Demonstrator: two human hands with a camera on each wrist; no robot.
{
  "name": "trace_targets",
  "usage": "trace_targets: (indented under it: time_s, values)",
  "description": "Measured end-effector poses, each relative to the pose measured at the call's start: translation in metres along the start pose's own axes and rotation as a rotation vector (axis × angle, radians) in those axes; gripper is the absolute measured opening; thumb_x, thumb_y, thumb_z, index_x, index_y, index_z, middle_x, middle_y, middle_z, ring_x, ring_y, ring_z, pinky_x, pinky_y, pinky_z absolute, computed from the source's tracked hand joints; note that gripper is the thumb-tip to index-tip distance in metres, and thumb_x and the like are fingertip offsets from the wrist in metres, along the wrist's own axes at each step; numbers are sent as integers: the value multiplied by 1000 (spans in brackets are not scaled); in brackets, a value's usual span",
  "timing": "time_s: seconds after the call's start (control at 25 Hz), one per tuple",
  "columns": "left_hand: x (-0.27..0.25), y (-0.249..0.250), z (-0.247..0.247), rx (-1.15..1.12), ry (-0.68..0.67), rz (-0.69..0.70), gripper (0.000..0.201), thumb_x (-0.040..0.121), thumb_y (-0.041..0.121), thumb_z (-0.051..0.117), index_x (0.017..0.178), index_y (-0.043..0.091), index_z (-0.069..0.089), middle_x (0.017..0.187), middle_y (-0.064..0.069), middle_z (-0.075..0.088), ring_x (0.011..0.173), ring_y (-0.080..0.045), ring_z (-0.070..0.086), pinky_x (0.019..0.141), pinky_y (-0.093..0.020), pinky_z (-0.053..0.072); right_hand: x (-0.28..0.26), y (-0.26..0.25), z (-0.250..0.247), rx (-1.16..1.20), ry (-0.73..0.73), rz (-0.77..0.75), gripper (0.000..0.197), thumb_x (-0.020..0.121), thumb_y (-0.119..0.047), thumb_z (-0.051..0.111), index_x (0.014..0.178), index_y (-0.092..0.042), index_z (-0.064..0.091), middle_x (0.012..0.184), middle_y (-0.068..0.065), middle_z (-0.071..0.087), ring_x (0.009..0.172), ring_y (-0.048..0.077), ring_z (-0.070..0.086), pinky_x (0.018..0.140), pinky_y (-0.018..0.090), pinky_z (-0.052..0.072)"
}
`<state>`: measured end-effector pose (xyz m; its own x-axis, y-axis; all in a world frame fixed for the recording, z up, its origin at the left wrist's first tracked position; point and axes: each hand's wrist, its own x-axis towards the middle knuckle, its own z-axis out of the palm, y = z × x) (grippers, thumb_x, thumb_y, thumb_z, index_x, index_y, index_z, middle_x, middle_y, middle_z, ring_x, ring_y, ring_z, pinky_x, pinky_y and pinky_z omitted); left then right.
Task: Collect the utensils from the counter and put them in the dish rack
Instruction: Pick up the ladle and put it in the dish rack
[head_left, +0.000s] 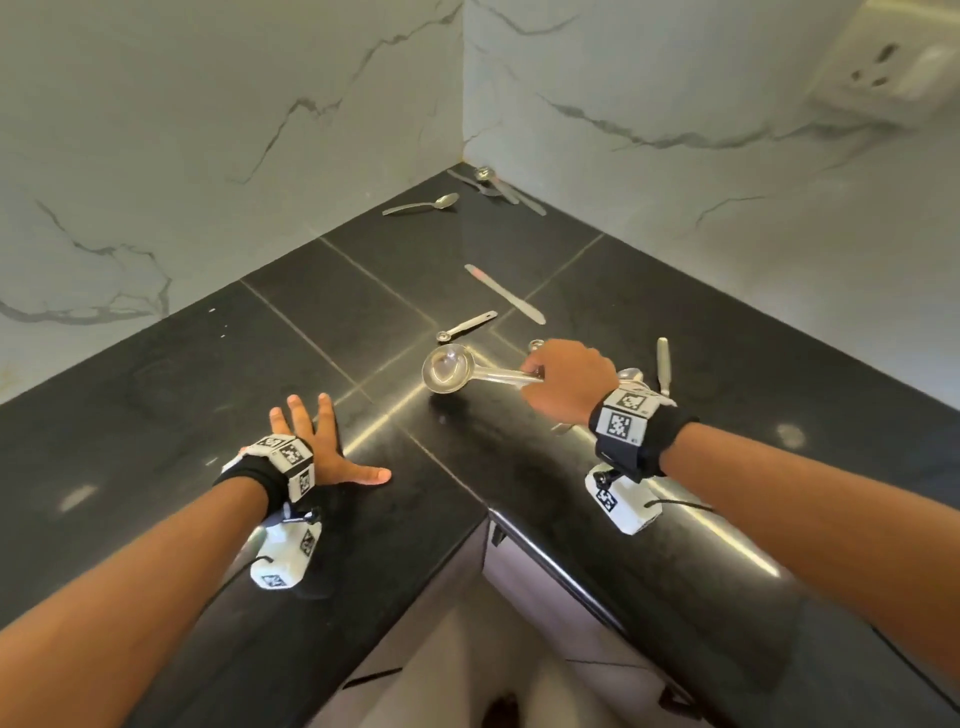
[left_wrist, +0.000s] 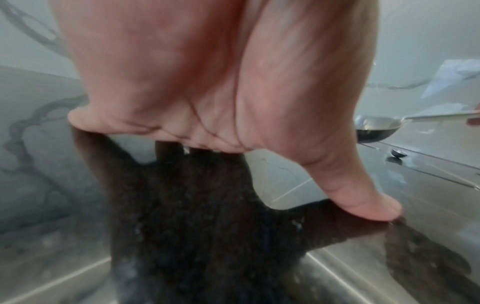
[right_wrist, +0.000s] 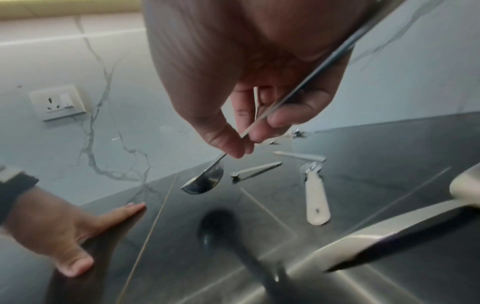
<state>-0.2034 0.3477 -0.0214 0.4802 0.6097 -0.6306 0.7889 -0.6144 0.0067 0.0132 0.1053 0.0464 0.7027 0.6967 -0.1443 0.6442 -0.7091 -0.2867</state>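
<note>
My right hand (head_left: 537, 366) grips the handle of a steel ladle (head_left: 448, 370) and holds its round bowl a little above the black counter (head_left: 171, 395). In the right wrist view, thumb and fingers (right_wrist: 280, 121) pinch the thin handle, and the ladle bowl (right_wrist: 205, 181) hangs over its shadow. My left hand (head_left: 317, 441) lies flat and spread on the counter, holding nothing; its thumb (left_wrist: 374, 209) touches the surface. A small measuring spoon (head_left: 466, 326) and a flat knife (head_left: 505, 294) lie just beyond the ladle. A spoon (head_left: 423, 204) lies farther back.
More utensils (head_left: 491, 182) sit in the far corner where the marble walls meet. A white-handled peeler (right_wrist: 316, 197) lies right of the ladle, and a white-handled utensil (head_left: 663, 364) behind my right wrist. A wall socket (head_left: 883, 67) is at upper right. The counter's inner corner edge (head_left: 488, 512) is near me.
</note>
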Motion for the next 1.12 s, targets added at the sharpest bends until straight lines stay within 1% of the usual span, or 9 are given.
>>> trace_targets:
  time_s: [0.08, 0.16, 0.24, 0.36, 0.48, 0.64, 0.72, 0.92, 1.12]
  values:
    - [-6, 12, -6, 42, 64, -6, 158, 26, 96, 58, 153, 26, -3, 160, -19, 1, 147, -43, 8, 115, -62, 19, -19, 27, -33, 15, 55, 29, 29, 76, -34, 63, 103, -33, 73, 96, -11, 63, 94, 23, 63, 74, 29, 38]
    - [-19, 34, -14, 118, 182, 71, 128, 37, 89, 64, 144, 29, 30, 144, -10, 39, 134, -34, 40, 107, -56, 36, -37, 53, -73, 10, 127, 40, 27, 74, -39, 65, 99, -33, 73, 95, -13, 65, 91, 20, 64, 74, 29, 43]
    - [-40, 73, -16, 123, 275, 207, 79, 66, 68, 66, 133, 30, 49, 133, -2, 55, 122, -27, 54, 100, -45, 45, -65, 84, -120, -7, 182, 51, 27, 72, -47, 67, 95, -35, 74, 90, -13, 67, 87, 18, 65, 74, 31, 50]
    - [-82, 156, -18, 45, 323, 410, 51, 77, 58, 63, 122, 33, 59, 122, 4, 66, 112, -21, 62, 94, -36, 50, -116, 133, -193, -80, 243, 86, 32, 73, -54, 71, 98, -34, 75, 84, -10, 68, 79, 17, 64, 63, 28, 45]
    - [-135, 252, -13, -79, 368, 658, 39, 78, 53, 64, 111, 32, 66, 110, 7, 71, 102, -17, 65, 90, -34, 51, -178, 181, -258, -213, 274, 143, 37, 73, -60, 72, 100, -35, 74, 79, -12, 63, 75, 15, 61, 59, 25, 36]
    - [-261, 395, 25, -185, 326, 1079, 36, 83, 48, 65, 113, 30, 66, 107, 12, 69, 98, -7, 65, 90, -30, 52, -295, 271, -326, -361, 327, 321, 40, 70, -69, 70, 95, -38, 73, 80, -11, 64, 78, 18, 60, 66, 29, 39]
    - [-314, 444, 46, -190, 326, 1196, 38, 83, 52, 63, 116, 32, 64, 107, 16, 68, 98, -5, 64, 89, -31, 53, -346, 313, -346, -398, 327, 409, 40, 68, -73, 68, 91, -40, 72, 80, -11, 63, 79, 18, 59, 69, 30, 40]
    - [-423, 573, 90, -247, 222, 1341, 57, 85, 56, 58, 134, 29, 50, 121, 9, 64, 108, -13, 62, 96, -38, 50, -498, 441, -381, -362, 343, 639, 40, 69, -72, 69, 91, -39, 73, 76, -15, 62, 73, 11, 58, 71, 33, 48]
    - [-472, 668, 114, -288, 16, 1235, 76, 92, 55, 50, 150, 12, 28, 146, -11, 47, 133, -27, 46, 108, -38, 37, -608, 558, -385, -223, 292, 752, 33, 71, -62, 76, 89, -35, 77, 73, -10, 68, 69, 10, 62, 63, 28, 42]
